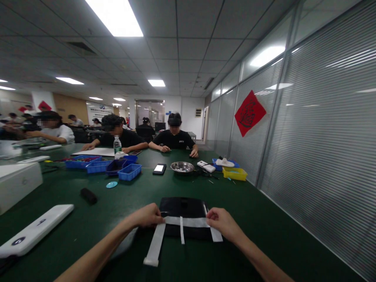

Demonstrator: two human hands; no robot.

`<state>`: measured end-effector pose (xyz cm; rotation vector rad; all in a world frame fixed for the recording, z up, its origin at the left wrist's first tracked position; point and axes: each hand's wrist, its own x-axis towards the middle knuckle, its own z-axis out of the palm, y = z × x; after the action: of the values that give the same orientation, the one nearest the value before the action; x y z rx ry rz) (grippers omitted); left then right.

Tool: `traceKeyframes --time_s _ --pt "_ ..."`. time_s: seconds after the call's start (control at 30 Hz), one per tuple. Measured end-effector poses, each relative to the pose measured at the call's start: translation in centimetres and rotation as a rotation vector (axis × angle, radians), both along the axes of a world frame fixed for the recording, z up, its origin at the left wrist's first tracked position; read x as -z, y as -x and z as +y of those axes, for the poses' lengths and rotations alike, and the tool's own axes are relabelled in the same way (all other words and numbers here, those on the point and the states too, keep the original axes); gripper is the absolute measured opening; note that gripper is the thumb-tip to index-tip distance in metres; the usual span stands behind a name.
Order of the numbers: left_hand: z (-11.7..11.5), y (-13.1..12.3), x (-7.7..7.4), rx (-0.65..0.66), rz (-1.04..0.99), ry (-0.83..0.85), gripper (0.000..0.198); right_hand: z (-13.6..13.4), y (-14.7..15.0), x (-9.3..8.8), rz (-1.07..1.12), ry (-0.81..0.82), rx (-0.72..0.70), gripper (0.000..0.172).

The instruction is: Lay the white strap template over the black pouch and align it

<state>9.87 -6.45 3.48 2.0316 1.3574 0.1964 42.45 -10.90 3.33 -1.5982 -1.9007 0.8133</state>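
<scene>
Holding the band: the left hand (149, 215) and the right hand (225, 224) each pinch the flat white band (194, 222) near a bend; thumb and fingers are drawn together on it, with no clear gap showing at either grip.
Band's place: its crosswise stretch runs between the two hands; from each grip a tail slants toward the wearer, the left tail (156, 241) longer and ending in a thicker piece (151, 261), the right tail (216, 234) shorter.
Narrow strip: a thin white strip (182, 231) crosses the band about midway between the hands and points toward the wearer.
Black panel: the dark flat panel (184, 205) lies between the hands, beneath the band and reaching beyond it; whether the band touches it, I cannot tell.
Handling the bends: an even, light pull from both sides would probably suit best, with the crosswise stretch level and untwisted; hard creasing at the grips could harm a thin band.
Lining up: the narrow strip seems a fair midpoint guide, so matching the hands on either side of it should limit skew.
Left of the left hand: a long white case (38, 231) and a dark cylinder (88, 196) on the green table (258, 243).
Beyond the hands: a metal bowl (182, 167) and a phone (159, 169).
</scene>
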Motion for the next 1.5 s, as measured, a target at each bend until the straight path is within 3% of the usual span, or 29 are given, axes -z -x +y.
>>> traceKeyframes --time_s 0.27,0.47,0.7,0.87,1.13,1.27,1.5 --pt "-0.4 -0.1 -0.2 0.007 0.105 -0.092 0.039 -0.4 0.4 -0.1 -0.093 -0.039 0.008 0.026" --pt "-0.4 -0.4 -0.3 -0.017 0.181 -0.209 0.025 -0.4 0.3 0.3 -0.172 -0.075 0.001 0.023" --pt "-2.6 -1.3 -2.1 0.339 -0.029 -0.343 0.032 -0.3 0.4 0.2 -0.227 -0.101 0.001 0.019" --pt "-3.2 -2.1 -2.3 0.332 -0.035 -0.339 0.029 -0.8 1.3 -0.6 -0.323 -0.155 -0.001 0.016" --pt "-3.2 -2.7 -2.1 0.32 -0.03 -0.401 0.021 -2.4 6.4 -1.8 -0.275 -0.316 -0.404 0.035" --pt "-3.5 -2.7 -2.2 0.316 -0.043 -0.394 0.022 -2.3 8.0 -1.8 -0.35 -0.322 -0.448 0.039" --pt "-3.2 -2.9 -1.8 0.366 -0.049 -0.489 0.023 -2.8 8.0 -1.3 -0.426 -0.349 -0.46 0.045"
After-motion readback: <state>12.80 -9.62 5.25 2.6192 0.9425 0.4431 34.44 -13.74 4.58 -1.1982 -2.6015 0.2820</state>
